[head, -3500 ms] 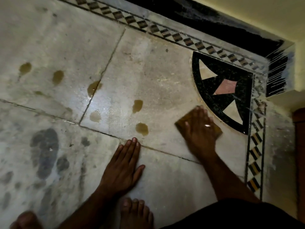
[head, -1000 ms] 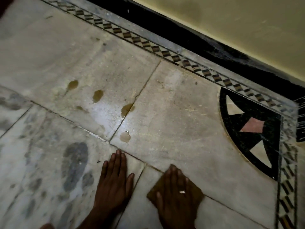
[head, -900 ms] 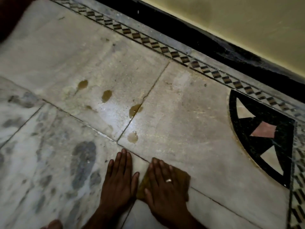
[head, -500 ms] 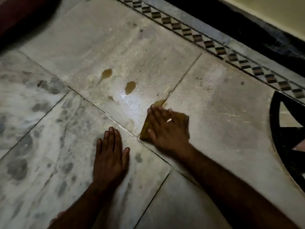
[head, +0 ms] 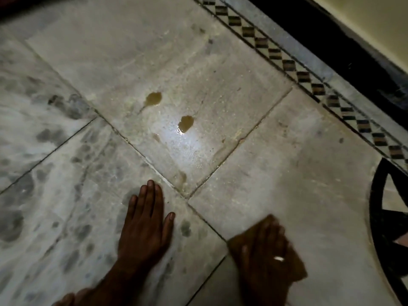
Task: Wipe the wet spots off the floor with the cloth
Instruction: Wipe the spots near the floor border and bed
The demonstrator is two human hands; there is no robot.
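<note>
Two brownish wet spots lie on a pale marble floor tile: one (head: 153, 98) farther away and one (head: 186, 123) nearer, beside a bright glare patch. A faint damp smear (head: 181, 178) marks the tile corner. My right hand (head: 263, 250) presses flat on a brown cloth (head: 295, 265) at the lower right, blurred by motion, well short of the spots. My left hand (head: 146, 224) rests flat on the floor with its fingers together, holding nothing.
A checkered border strip (head: 309, 81) and a black skirting (head: 344, 51) run along the yellow wall at the upper right. A black inlaid corner motif (head: 384, 221) sits at the right edge. Grey mottled tiles (head: 44, 173) fill the left.
My right hand has pulled the cloth back toward me from the tile joint. The wet spots near the joint are gone, leaving two. The view has shifted left.
</note>
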